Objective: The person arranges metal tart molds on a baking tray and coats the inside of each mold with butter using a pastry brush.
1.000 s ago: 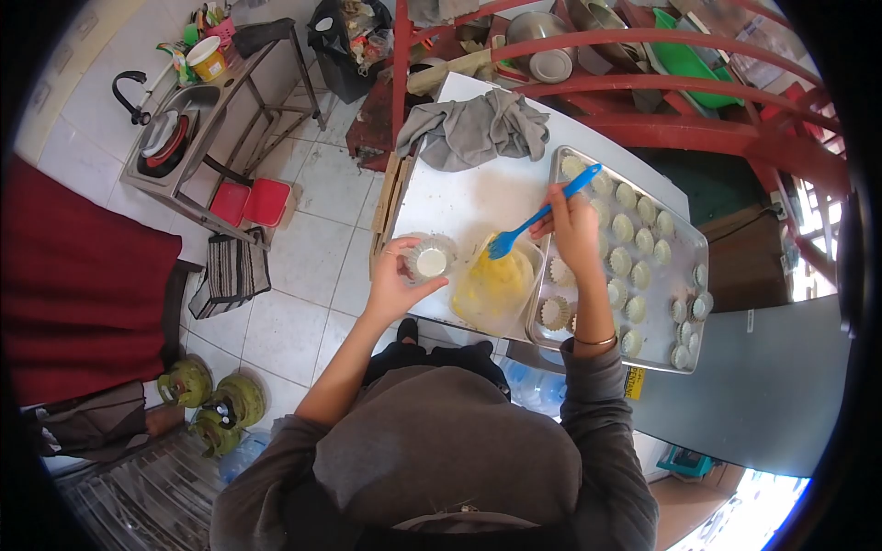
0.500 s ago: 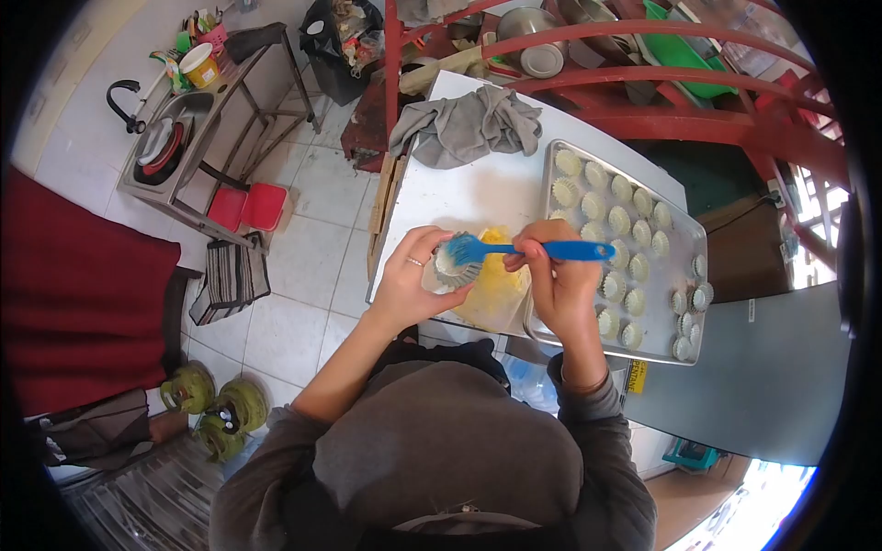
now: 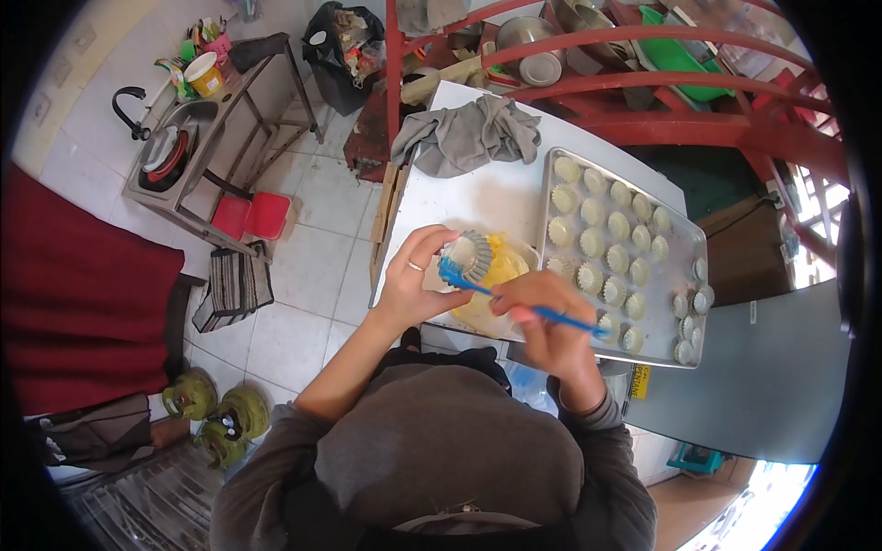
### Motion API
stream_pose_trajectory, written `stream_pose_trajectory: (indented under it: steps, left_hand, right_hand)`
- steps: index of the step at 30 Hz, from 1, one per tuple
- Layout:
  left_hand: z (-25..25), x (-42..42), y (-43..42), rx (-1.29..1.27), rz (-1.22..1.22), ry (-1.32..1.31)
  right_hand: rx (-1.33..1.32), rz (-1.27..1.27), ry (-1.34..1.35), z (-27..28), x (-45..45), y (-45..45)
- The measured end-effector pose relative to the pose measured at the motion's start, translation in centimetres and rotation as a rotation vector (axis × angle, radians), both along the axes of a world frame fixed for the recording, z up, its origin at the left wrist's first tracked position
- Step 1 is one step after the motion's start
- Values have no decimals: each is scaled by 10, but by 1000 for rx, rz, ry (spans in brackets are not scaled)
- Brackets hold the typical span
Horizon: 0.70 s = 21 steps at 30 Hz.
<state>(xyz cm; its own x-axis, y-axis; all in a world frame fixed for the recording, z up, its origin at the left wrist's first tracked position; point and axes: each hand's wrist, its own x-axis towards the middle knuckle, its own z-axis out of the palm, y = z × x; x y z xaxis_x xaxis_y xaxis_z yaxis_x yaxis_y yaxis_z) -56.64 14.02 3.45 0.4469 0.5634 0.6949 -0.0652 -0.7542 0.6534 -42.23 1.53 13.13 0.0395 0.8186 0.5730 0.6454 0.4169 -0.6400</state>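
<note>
At frame centre, pinching a fluted tin [image 3: 472, 255] in the fingers of left hand [image 3: 412, 283]. Just rightward, pinching a blue brush [image 3: 468, 282] with right hand [image 3: 551, 323].

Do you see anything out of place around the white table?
Slightly: the grey cloth lies crumpled at the far end of the table, and several tins bunch at the right side of the tray, apart from the rows.

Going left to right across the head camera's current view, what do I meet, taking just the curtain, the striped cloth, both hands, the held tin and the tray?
Dark red curtain → striped cloth → left hand → fluted tin → right hand → baking tray.
</note>
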Motion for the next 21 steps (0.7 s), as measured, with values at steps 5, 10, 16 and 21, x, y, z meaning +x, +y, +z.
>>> stream_pose_trajectory:
  steps: [5,10,16,21]
  left_hand:
    - [2,1,0,5,1,-21]
    - [4,3,1,32,18,-67]
    - [0,-1,7,80,4,-50]
    - [2,1,2,84,24,-76]
  right_hand:
    - [48,-95,15,-2,-1,3]
    - [97,-153,166,-10,9,4]
    - [-36,-31,510,-12,0,3]
    - [80,-120,460,-10,6,3]
